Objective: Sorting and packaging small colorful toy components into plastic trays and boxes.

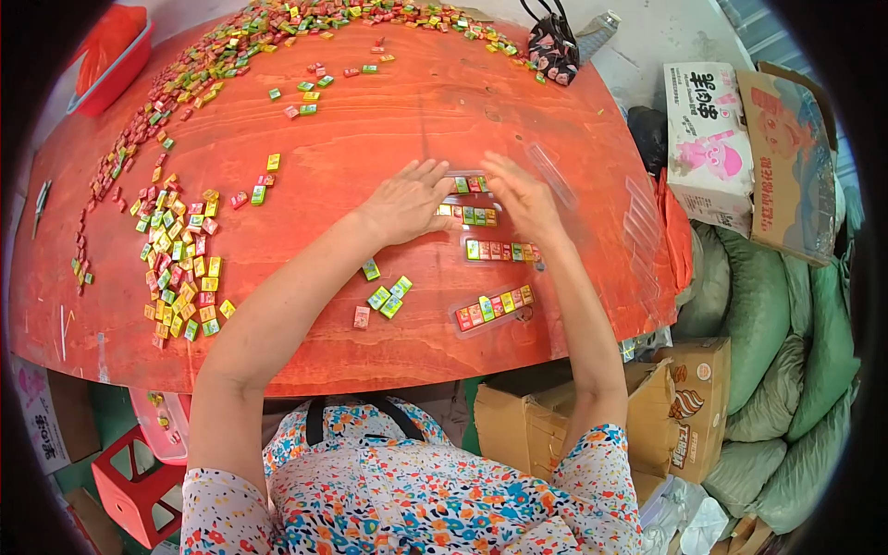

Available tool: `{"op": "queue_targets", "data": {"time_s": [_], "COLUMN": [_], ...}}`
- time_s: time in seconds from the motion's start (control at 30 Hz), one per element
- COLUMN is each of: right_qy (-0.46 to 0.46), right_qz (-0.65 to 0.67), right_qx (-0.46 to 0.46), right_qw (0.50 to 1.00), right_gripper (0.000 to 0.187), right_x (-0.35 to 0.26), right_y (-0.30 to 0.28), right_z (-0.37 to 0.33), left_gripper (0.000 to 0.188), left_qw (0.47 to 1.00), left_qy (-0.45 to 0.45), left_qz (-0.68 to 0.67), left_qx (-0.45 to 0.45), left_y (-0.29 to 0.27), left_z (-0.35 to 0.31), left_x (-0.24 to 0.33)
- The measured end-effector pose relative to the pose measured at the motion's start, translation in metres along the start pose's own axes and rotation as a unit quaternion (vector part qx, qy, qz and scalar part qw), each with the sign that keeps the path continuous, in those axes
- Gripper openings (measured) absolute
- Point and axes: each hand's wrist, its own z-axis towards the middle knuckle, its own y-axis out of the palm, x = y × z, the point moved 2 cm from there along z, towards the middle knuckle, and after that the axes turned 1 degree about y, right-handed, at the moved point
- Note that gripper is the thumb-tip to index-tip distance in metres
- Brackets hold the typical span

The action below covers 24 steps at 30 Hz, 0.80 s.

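Note:
My left hand (pixel 407 205) lies over the left ends of the two farthest clear plastic trays, its fingers stretched out and its thumb beside the nearer one. My right hand (pixel 524 196) is at the right end of the farthest tray (pixel 471 184), fingers extended. Small red, green and yellow boxes stand in a row in that tray, partly hidden by my hands. Below it is a second filled row (pixel 479 216). Two more filled trays, one (pixel 502 251) by my right wrist and one (pixel 495 308) closer to me, rest on the red table (pixel 407 120).
Loose small boxes (pixel 190 259) lie heaped at left, with a long pile (pixel 277 23) along the far edge. Several boxes (pixel 387 294) sit near my left forearm. Empty clear trays (pixel 641 227) are at right. Cartons (pixel 710 139) and green sacks (pixel 749 305) stand beyond the right edge.

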Motion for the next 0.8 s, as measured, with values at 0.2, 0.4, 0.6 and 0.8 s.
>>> {"op": "queue_targets", "data": {"time_s": [0.2, 0.4, 0.6, 0.8], "right_qy": [-0.009, -0.018, -0.013, 0.004], "right_qz": [-0.099, -0.205, -0.142, -0.135], "right_qx": [0.015, -0.018, 0.037, 0.069], "right_qw": [0.995, 0.978, 0.989, 0.988], "right_gripper": [0.034, 0.038, 0.021, 0.01], "right_x": [0.017, 0.018, 0.019, 0.007], "right_y": [-0.012, 0.0, -0.001, 0.0], "right_z": [-0.01, -0.02, -0.009, 0.003], "left_gripper": [0.083, 0.087, 0.089, 0.092], "left_qw": [0.998, 0.999, 0.999, 1.0], "left_qy": [0.033, 0.016, 0.017, 0.014], "left_qz": [0.016, 0.024, 0.05, 0.026], "left_qx": [0.059, 0.014, -0.01, -0.004], "left_y": [0.01, 0.014, 0.012, 0.015], "left_z": [0.007, 0.019, 0.021, 0.017], "left_x": [0.008, 0.012, 0.014, 0.01]}}
